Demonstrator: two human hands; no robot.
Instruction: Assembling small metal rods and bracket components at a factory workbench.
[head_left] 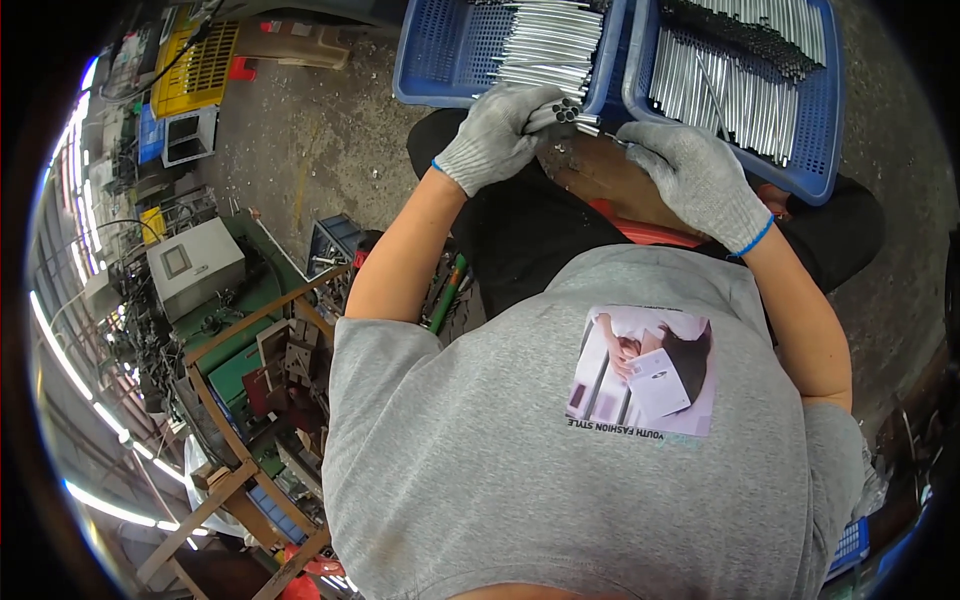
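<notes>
Left hand (497,135), gloved, fist closed round small bundle of metal tubes (563,113) over lap. Right hand (695,175) fingers curled, possibly pinching one tube. Both blue crates (425,70) hold plenty; much apparently left.

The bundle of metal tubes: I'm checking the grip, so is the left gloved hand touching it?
Touching. The head view shows the left hand in its grey glove wrapped around the bundle of metal tubes, whose round ends stick out past the fingers.
</notes>
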